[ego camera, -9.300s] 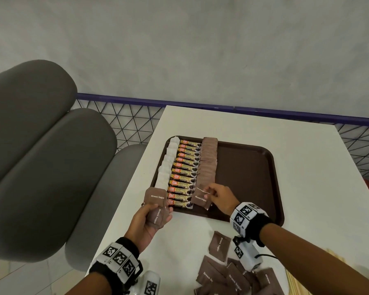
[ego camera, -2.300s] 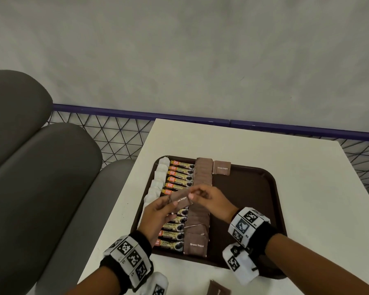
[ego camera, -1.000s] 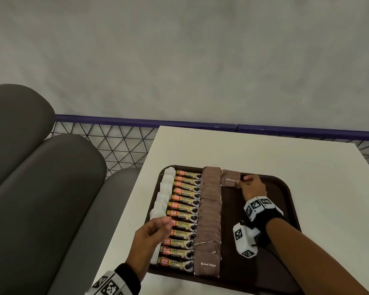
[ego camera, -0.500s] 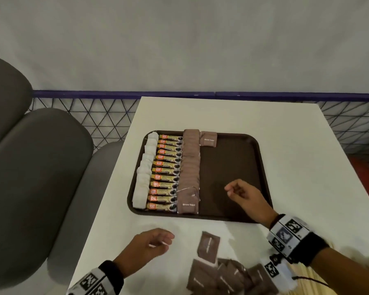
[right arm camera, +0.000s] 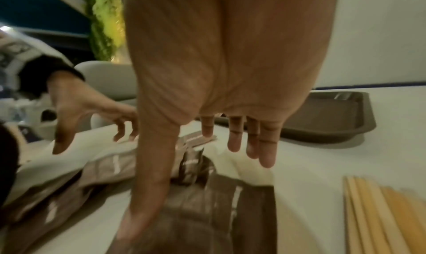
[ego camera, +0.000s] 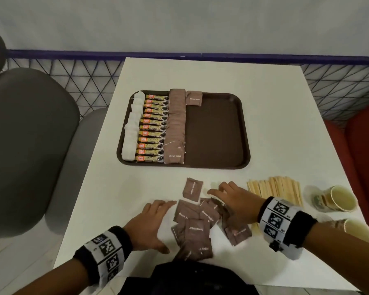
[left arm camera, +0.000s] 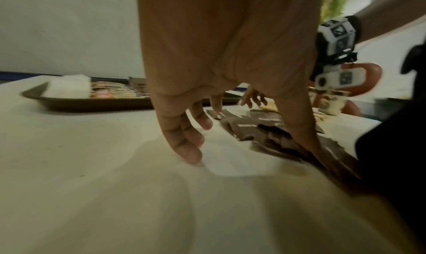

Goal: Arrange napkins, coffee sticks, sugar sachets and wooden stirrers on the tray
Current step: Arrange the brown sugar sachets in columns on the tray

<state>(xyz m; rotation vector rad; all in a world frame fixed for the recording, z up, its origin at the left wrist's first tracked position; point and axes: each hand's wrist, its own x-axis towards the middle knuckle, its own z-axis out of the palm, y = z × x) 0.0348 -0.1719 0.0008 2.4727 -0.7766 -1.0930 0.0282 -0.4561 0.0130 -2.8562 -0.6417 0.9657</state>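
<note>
My left hand (ego camera: 151, 222) hangs palm-down over the white table (ego camera: 115, 188), fingers spread and holding nothing, just left of the loose pile of brown sugar sachets (ego camera: 197, 222). My right hand (ego camera: 232, 201) reaches over the pile's right side, fingers straight and wide, thumb on a sachet. Wooden stirrers (ego camera: 275, 190) lie beside it; the tray (ego camera: 217, 128) sits beyond

Head view looks steeply down from above at the white square table (ego camera: 211, 73). Both wrist views sit low, close, facing the dark brown plastic tray (left arm camera: 92, 104); all share the loose brown paper sugar sachets (ego camera: 197, 228).
</note>
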